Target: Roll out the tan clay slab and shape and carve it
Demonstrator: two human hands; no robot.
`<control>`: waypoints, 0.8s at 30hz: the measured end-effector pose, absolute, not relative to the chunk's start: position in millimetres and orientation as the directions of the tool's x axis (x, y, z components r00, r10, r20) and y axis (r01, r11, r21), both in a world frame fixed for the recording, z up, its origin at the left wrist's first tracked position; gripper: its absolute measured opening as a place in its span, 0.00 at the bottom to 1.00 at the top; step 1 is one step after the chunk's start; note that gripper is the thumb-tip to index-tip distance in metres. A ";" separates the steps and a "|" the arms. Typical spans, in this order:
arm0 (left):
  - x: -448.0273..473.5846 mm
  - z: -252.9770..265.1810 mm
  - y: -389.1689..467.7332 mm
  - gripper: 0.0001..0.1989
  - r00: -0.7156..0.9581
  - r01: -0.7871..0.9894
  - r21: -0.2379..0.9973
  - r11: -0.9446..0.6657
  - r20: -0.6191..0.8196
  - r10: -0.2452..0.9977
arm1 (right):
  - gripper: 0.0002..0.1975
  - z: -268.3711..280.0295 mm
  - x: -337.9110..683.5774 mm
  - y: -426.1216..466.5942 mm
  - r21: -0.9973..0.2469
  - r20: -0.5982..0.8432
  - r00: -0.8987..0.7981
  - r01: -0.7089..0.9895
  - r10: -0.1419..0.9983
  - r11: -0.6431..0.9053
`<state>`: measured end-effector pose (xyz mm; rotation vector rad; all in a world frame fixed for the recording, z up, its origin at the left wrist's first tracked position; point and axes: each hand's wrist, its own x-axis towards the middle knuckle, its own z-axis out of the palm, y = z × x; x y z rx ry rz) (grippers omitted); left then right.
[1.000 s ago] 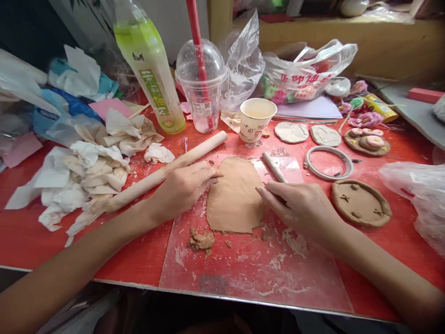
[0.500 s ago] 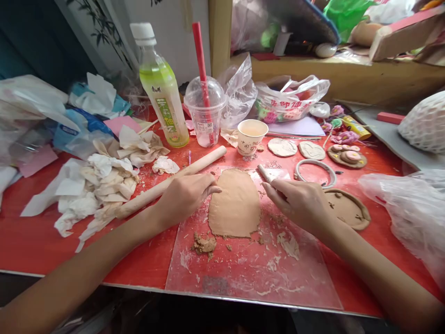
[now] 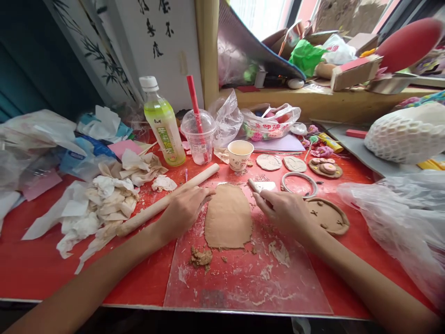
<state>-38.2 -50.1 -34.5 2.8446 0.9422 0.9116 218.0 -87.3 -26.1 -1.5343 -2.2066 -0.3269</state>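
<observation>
A flat slab of brown clay [image 3: 228,218] lies on a clear plastic sheet [image 3: 243,290]. My left hand [image 3: 185,209] is closed, its fingertips at the slab's upper left edge; whatever they may pinch is hidden. My right hand [image 3: 283,211], to the right of the slab, is closed around a short grey stick-like tool [image 3: 253,186], whose far end sticks out past the fingers. Under my left wrist and hand runs a long wooden rolling pin [image 3: 174,197], lying aslant. Crumbly clay scraps [image 3: 200,257] sit just below the slab's lower left corner.
Behind the slab stand a paper cup [image 3: 240,157], a plastic cup with a red straw [image 3: 198,134] and a green drink bottle [image 3: 164,127]. Crumpled tissues [image 3: 111,195] pile up at left. On the right are a ring [image 3: 299,176], a round clay dish [image 3: 328,217] and plastic bags [image 3: 399,208].
The view has tilted upward, so the table things sit lower and more of the window sill shows. Both hands stay beside the slab, the right one still on the tool.
</observation>
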 end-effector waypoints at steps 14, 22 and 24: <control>-35.2 -32.3 -51.9 0.04 0.577 0.510 0.245 -0.825 0.613 0.539 | 0.20 -35.6 214.6 -87.7 -0.055 0.434 -0.339 0.915 0.835 0.400; -35.8 -35.7 -48.1 0.07 0.584 0.564 0.214 -0.798 0.579 0.568 | 0.20 -33.9 212.4 -89.0 -0.041 0.385 -0.354 0.916 0.852 0.399; -35.9 -36.9 -47.4 0.07 0.588 0.566 0.210 -0.797 0.574 0.569 | 0.21 -33.6 212.1 -89.3 -0.049 0.378 -0.353 0.916 0.856 0.399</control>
